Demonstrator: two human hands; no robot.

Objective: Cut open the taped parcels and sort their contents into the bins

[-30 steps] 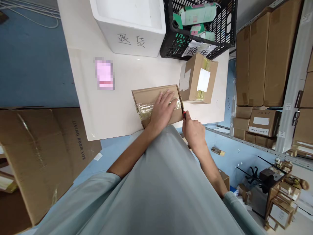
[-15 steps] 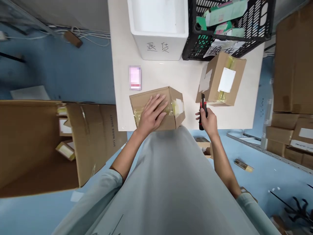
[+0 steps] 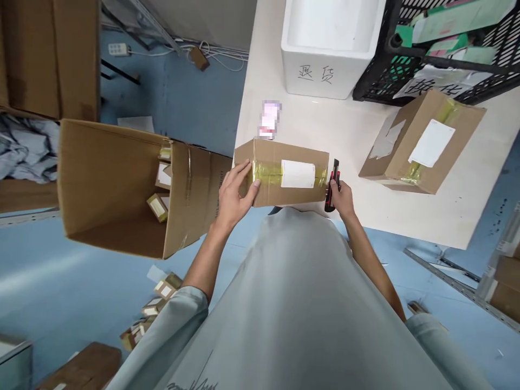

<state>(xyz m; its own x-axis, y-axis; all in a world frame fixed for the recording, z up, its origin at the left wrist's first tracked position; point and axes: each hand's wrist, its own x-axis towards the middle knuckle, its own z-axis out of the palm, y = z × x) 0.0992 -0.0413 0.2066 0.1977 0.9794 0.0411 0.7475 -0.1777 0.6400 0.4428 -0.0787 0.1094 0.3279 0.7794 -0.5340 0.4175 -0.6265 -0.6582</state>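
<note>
A taped cardboard box (image 3: 268,189) lies at the table's front edge, its white label and yellow tape facing up. My left hand (image 3: 234,197) grips the box's left end, with the thumb on the near face and fingers along the side. In my right hand (image 3: 343,199) is a black and red box cutter (image 3: 332,187), held upright beside the box's right end. Whether the right hand also touches the box I cannot tell. A second taped box (image 3: 422,143) with white labels stands tilted in view to the right.
Behind are a white bin (image 3: 325,73) with handwriting and a black crate (image 3: 374,76) of green packages. A blurred pink item (image 3: 269,119) lies on the table (image 3: 430,216). A large open carton (image 3: 117,187) at left holds small boxes; more boxes (image 3: 152,306) lie on the floor.
The near box has been turned so its labelled, taped face is up. My left hand has shifted from its top to its left end. The view has swung left.
</note>
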